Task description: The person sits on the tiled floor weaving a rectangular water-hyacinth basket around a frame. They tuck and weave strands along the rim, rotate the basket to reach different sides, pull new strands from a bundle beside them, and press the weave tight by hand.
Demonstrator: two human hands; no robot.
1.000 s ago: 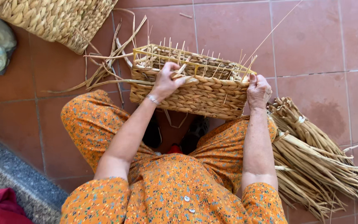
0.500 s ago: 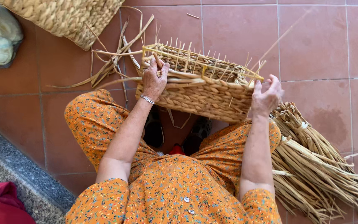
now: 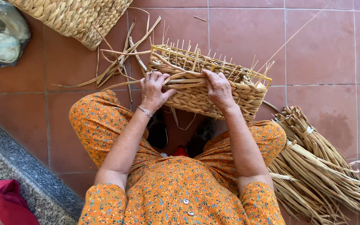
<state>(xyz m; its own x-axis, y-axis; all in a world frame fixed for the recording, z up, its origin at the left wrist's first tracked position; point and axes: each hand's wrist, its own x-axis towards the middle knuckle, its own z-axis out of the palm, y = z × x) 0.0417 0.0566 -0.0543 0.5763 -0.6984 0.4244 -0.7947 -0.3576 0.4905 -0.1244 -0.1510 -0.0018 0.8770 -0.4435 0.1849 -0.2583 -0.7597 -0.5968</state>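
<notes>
We are weaving the upper rim of the unfinished basket [image 3: 213,89], which sits on the tiled floor [image 3: 321,54] between our knees. Our left hand [image 3: 154,89] and right hand [image 3: 218,87] both clench the loose rush strand [image 3: 186,80] along the near wall, forearms angled inward. Next, by our judgement, the strand needs tucking between the upright stakes [image 3: 196,56], kept taut.

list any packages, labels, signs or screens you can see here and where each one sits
No labels, signs or screens show.
Clear plastic bag: the only package-like thing, on the tiled floor at the top left corner, rounded and bulging, greyish with pale contents that cannot be made out.
It lies apart from the left hand and right hand, which both rest on the half-woven straw basket.
</notes>
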